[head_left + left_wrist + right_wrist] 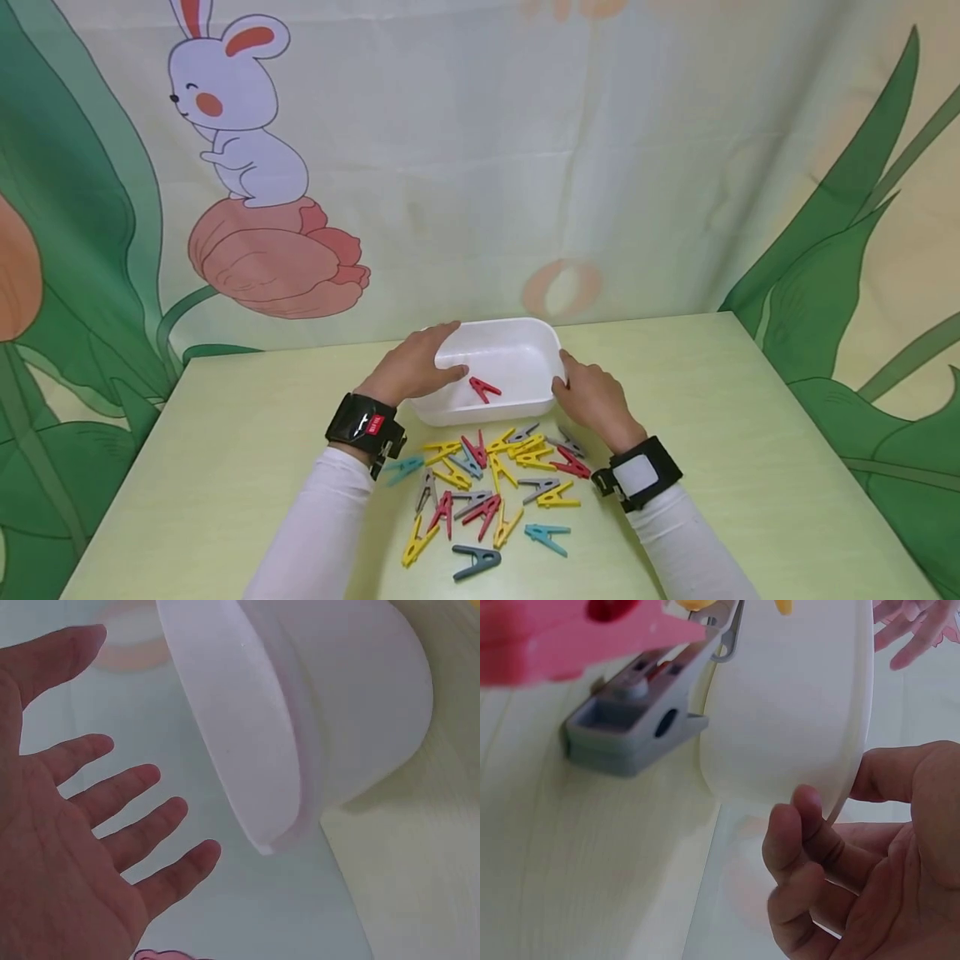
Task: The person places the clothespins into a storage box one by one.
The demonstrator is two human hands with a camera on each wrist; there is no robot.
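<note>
A printed curtain [450, 208] hangs behind a pale table [720, 400], and from where I stand there's a cartoon rabbit [266, 158] up beyond the left end of the white tray [525, 358]. That tray is at the back of the table, close to the cloth, and here's the action: the right hand [596, 398] pinches it at its right end, thumb on one side of the rim, fingers curled against the other. The left hand [420, 364] is over at the tray's opposite end, fingers spread; the left wrist view shows them apart from the plastic, clasping nothing.

Look inside the tray: one red clothespin [477, 385], lying toward the near wall, the only one I can spot in there. Now outside, on the person's side of the tray, a jumble of loose clothespins [483, 507] in yellow, red, grey and blue, some crowded near the wall, others scattered farther off. A blue-green clothespin [405, 468] lies off the tray's near left corner, and a dark grey clothespin [491, 558] sits farthest from it.

So where do we stand? One in, all the rest out. If the pins are going in, I'd call it barely begun; if they're coming out, nearly done. These views don't settle which.
</note>
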